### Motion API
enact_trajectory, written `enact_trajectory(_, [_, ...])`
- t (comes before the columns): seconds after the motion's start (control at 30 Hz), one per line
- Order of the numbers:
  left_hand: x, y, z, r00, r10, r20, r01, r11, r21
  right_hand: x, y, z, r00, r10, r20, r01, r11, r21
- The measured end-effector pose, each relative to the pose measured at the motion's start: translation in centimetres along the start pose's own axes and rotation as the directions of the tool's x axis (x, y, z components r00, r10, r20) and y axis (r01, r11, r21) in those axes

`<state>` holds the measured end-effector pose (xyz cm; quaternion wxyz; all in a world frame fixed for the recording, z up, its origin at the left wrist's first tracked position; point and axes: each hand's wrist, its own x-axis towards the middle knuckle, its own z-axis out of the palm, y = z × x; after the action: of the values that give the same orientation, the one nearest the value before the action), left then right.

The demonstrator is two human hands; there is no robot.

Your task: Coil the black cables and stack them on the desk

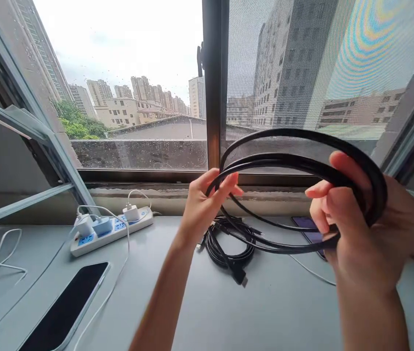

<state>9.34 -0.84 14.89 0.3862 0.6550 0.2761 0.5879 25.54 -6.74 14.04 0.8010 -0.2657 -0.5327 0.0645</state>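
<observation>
A black cable (283, 158) hangs in wide loops between my two hands, above the table. My left hand (208, 200) pinches the left side of the loops between thumb and fingers. Around the right side of the loops my right hand (360, 219) is closed, with several strands running across its palm and the thumb bent over. Below and behind the held loops, a second coiled black cable (216, 253) lies on the table, its connector (239, 275) pointing toward me. Part of that coil is hidden by the held cable.
A white power strip (141, 223) with chargers (84, 225) stands at the back left. A dark-screened phone (68, 307) lies at the front left, white cords beside it. Another phone (307, 229) is partly behind my right hand. A window (214, 97) rises behind the table (272, 312).
</observation>
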Motion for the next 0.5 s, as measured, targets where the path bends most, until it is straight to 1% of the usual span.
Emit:
enact_trajectory(0.07, [0.0,0.2,-0.3,0.998,-0.039,-0.045,0.038,0.999,-0.037,0.2,0.5,0.1,0.999,-0.04,-0.008,0.039,0.998,-0.057])
enact_trajectory(0.13, [-0.2,0.6,-0.9,0.988,-0.074,-0.134,0.061,0.993,-0.103,0.3,0.9,0.3,0.998,-0.043,0.046,0.049,0.991,-0.125])
enact_trajectory(0.2, [-0.4,1.1,-1.2,0.967,-0.091,-0.24,0.051,0.985,-0.165,0.2,1.0,0.7,0.994,0.023,0.108,-0.002,0.982,-0.19])
enact_trajectory(0.27, [-0.6,1.6,-1.2,0.951,-0.108,-0.29,0.049,0.978,-0.202,-0.1,0.8,1.1,0.98,0.125,0.158,-0.091,0.974,-0.206])
enact_trajectory(0.33, [-0.8,1.8,-0.8,0.952,-0.142,-0.272,0.081,0.972,-0.222,-0.3,0.3,1.2,0.953,0.22,0.21,-0.192,0.97,-0.147])
enact_trajectory(0.4, [-0.9,1.6,-0.2,0.964,-0.177,-0.2,0.134,0.968,-0.211,-0.3,-0.3,0.8,0.919,0.28,0.28,-0.283,0.959,-0.03])
enact_trajectory(0.43, [-0.9,1.3,0.0,0.97,-0.192,-0.151,0.164,0.97,-0.181,-0.2,-0.5,0.5,0.905,0.294,0.308,-0.317,0.948,0.026])
enact_trajectory(0.5, [-0.7,0.6,0.4,0.976,-0.21,-0.058,0.206,0.977,-0.062,0.1,-1.1,-0.4,0.898,0.293,0.329,-0.343,0.933,0.105])
